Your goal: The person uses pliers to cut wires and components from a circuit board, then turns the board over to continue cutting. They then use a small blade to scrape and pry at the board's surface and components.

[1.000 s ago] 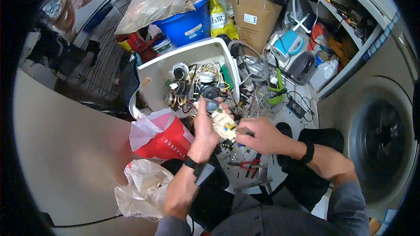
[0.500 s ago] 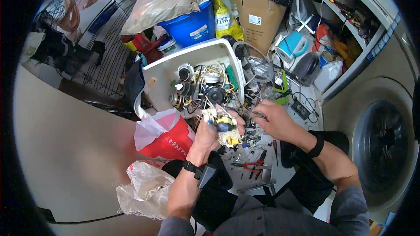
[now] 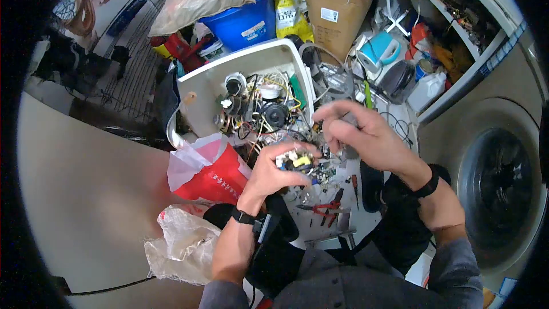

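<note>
My left hand (image 3: 271,166) is closed around a small circuit board (image 3: 301,162) with a yellow component on top, held over the scattered parts. My right hand (image 3: 366,134) is raised to the right of it, index finger stretched out and thumb apart. I see nothing between those fingers. Loose electronic bits (image 3: 326,173) lie on the work surface below. Just beyond my hands, a white bin (image 3: 197,77) contains wires, a black round speaker-like part (image 3: 275,114) and a green board (image 3: 297,91).
Red-handled pliers (image 3: 326,207) and a screwdriver (image 3: 354,187) lie near my knees. A red bag (image 3: 211,174) stands on the left. Behind the bin are a blue bucket (image 3: 240,26) and a cardboard box (image 3: 331,28). A washing machine (image 3: 494,183) borders the right side.
My right hand has lifted up and away from the parts, its fingers opening out. My left hand has turned the circuit board, which now sits lower in the palm. The view has shifted slightly.
</note>
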A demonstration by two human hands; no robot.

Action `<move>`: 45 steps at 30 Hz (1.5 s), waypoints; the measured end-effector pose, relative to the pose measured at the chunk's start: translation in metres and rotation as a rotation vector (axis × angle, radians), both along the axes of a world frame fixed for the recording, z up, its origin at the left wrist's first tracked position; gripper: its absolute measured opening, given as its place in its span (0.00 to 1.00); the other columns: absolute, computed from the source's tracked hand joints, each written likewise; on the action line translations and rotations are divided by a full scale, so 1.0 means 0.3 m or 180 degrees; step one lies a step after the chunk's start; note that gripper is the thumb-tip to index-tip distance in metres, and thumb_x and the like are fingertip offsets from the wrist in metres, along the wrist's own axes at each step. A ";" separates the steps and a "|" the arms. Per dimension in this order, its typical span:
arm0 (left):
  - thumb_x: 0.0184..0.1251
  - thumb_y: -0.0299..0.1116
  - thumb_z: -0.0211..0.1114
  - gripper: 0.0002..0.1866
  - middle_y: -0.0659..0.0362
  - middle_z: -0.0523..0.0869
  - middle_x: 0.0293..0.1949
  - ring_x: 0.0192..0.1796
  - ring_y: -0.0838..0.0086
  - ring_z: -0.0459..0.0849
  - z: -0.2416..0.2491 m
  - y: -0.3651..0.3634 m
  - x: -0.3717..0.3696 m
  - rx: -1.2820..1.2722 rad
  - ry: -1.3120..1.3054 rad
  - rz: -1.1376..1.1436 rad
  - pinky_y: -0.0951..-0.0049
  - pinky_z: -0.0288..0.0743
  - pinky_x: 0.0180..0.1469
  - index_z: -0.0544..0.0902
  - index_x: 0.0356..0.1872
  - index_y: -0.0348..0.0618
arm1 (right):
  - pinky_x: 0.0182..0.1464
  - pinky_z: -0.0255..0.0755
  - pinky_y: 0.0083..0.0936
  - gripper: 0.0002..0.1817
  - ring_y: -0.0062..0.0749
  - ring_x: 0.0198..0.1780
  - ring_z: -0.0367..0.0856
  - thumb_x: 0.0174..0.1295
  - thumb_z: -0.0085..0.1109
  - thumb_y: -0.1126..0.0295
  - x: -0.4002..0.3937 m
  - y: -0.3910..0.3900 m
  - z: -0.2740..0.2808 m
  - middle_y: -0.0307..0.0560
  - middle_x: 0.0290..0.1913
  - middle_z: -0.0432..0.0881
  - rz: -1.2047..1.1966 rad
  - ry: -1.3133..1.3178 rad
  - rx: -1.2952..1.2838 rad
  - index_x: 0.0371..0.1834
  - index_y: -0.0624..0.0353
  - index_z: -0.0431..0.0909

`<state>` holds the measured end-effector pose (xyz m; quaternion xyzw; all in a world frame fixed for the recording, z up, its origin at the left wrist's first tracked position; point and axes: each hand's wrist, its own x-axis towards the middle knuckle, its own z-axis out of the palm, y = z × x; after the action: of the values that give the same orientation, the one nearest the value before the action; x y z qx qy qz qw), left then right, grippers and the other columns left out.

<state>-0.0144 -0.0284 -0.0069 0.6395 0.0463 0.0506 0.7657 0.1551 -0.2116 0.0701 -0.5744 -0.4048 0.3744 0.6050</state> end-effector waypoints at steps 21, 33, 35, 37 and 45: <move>0.41 0.25 0.83 0.28 0.55 0.87 0.53 0.58 0.67 0.84 -0.018 -0.002 0.025 0.1271 -0.0351 0.0949 0.66 0.74 0.65 0.86 0.50 0.37 | 0.32 0.80 0.37 0.16 0.44 0.30 0.84 0.72 0.61 0.59 -0.120 -0.032 -0.175 0.45 0.33 0.79 -0.0280 -0.3681 -0.0126 0.56 0.56 0.77; 0.42 0.25 0.85 0.29 0.56 0.89 0.49 0.53 0.68 0.86 -0.029 -0.057 0.056 0.2004 -0.0351 0.1097 0.69 0.77 0.61 0.86 0.51 0.37 | 0.25 0.76 0.38 0.14 0.42 0.26 0.84 0.71 0.62 0.61 -0.112 -0.050 -0.188 0.45 0.31 0.79 -0.0403 -0.3944 -0.0875 0.52 0.57 0.79; 0.43 0.25 0.85 0.29 0.57 0.89 0.49 0.52 0.70 0.87 -0.040 -0.077 0.060 0.2082 -0.0351 0.1254 0.70 0.78 0.60 0.86 0.52 0.37 | 0.24 0.75 0.38 0.11 0.41 0.25 0.84 0.71 0.62 0.62 -0.116 -0.043 -0.190 0.44 0.28 0.79 -0.0630 -0.3917 -0.0822 0.47 0.56 0.78; 0.43 0.23 0.82 0.32 0.57 0.89 0.51 0.52 0.73 0.86 -0.031 -0.103 0.066 0.1272 0.0175 0.1534 0.71 0.79 0.60 0.85 0.56 0.35 | 0.25 0.76 0.39 0.10 0.43 0.25 0.85 0.71 0.62 0.62 -0.112 -0.036 -0.181 0.45 0.28 0.78 -0.0623 -0.3910 -0.0976 0.45 0.56 0.77; 0.49 0.24 0.83 0.25 0.58 0.89 0.49 0.50 0.76 0.86 -0.033 -0.108 0.052 0.1294 0.0267 0.1656 0.72 0.79 0.57 0.84 0.50 0.37 | 0.31 0.77 0.45 0.09 0.56 0.31 0.85 0.74 0.58 0.65 -0.050 -0.021 -0.234 0.53 0.28 0.82 -0.0449 -0.2703 -0.0820 0.42 0.60 0.76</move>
<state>0.0011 -0.0609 -0.0168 0.7475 0.2285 0.2263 0.5813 0.1400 -0.2180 -0.0001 -0.7740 -0.5272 0.1107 0.3328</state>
